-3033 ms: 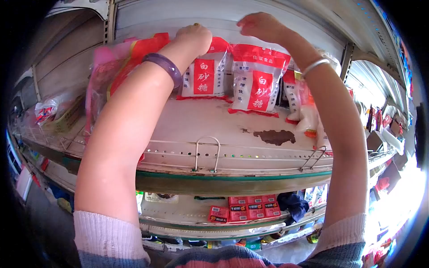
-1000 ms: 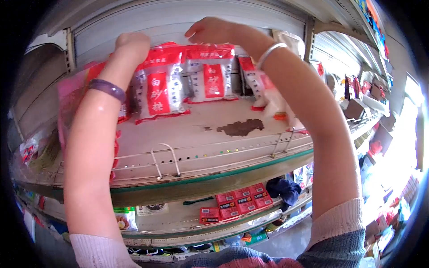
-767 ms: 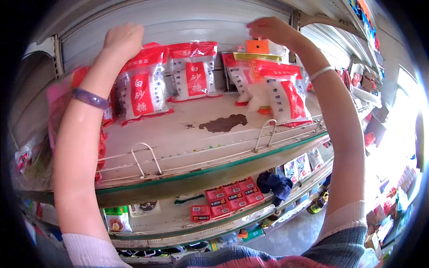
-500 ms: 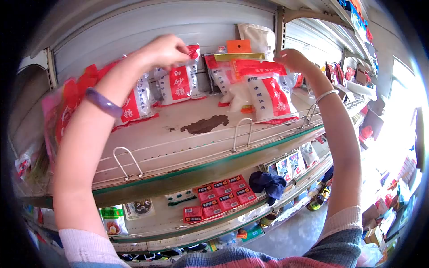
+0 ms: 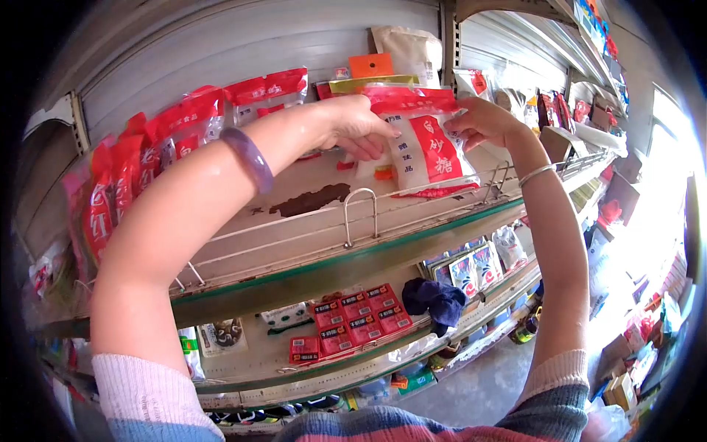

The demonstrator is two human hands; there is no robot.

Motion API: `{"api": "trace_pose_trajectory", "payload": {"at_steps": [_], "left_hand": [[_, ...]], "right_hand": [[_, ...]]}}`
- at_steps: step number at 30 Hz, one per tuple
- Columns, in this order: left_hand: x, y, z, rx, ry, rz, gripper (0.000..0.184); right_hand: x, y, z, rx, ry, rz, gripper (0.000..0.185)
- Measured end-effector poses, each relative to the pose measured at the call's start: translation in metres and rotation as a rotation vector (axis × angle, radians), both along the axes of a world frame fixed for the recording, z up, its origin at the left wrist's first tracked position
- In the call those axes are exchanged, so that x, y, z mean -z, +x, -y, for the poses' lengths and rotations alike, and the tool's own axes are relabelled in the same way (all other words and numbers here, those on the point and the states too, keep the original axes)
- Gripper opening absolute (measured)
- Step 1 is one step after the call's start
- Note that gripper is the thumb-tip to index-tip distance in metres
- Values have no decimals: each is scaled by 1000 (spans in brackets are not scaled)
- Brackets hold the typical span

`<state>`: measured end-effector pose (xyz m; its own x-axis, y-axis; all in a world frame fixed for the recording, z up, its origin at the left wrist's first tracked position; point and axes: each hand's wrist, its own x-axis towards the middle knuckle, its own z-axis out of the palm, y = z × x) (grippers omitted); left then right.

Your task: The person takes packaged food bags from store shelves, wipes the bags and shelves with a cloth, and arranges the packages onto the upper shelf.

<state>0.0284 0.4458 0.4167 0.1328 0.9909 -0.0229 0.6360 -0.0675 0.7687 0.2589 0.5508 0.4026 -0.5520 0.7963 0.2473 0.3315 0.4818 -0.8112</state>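
Observation:
A red-and-white bag of white sugar [image 5: 434, 151] stands on the upper shelf, between my two hands. My left hand [image 5: 353, 127] reaches across from the left, fingers spread, one fingertip against the bag's left edge. At the bag's upper right edge, my right hand [image 5: 486, 121] has its fingers bent around the side, gripping it. Behind my left forearm is another red-and-white bag [image 5: 265, 90], partly covered. A purple bangle [image 5: 248, 158] circles my left wrist and a silver one [image 5: 537, 174] my right.
A wire guard [image 5: 361, 214] runs along the shelf's front edge. More red bags [image 5: 103, 210] line the left. An orange tag [image 5: 370, 65] and a pale bag [image 5: 416, 51] stand behind the sugar. Below are red boxes [image 5: 353, 320] and a dark cloth [image 5: 436, 300].
My left hand has moved right and down, from above the left-hand bags to the sugar bag's left edge. My right hand has come down against its right side. The view has shifted slightly.

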Motion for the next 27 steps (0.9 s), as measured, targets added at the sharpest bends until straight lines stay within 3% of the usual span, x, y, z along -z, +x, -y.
{"api": "trace_pose_trajectory", "payload": {"at_steps": [7, 14, 21, 26, 27], "left_hand": [[13, 9, 4, -62, 146, 246, 10], [-18, -15, 29, -84, 308, 234, 11], [-44, -76, 98, -274, 512, 346, 9], [-40, -131, 132, -444, 650, 430, 15], [-35, -140, 139, -470, 665, 417, 17]], "right_hand": [[-3, -8, 25, 9, 83, -181, 38], [-33, -34, 55, 28, 207, -275, 44], [-54, -114, 78, -161, 263, -324, 34], [-58, -186, 122, -298, 93, -310, 35], [-53, -201, 140, -367, 76, -417, 36]]}}
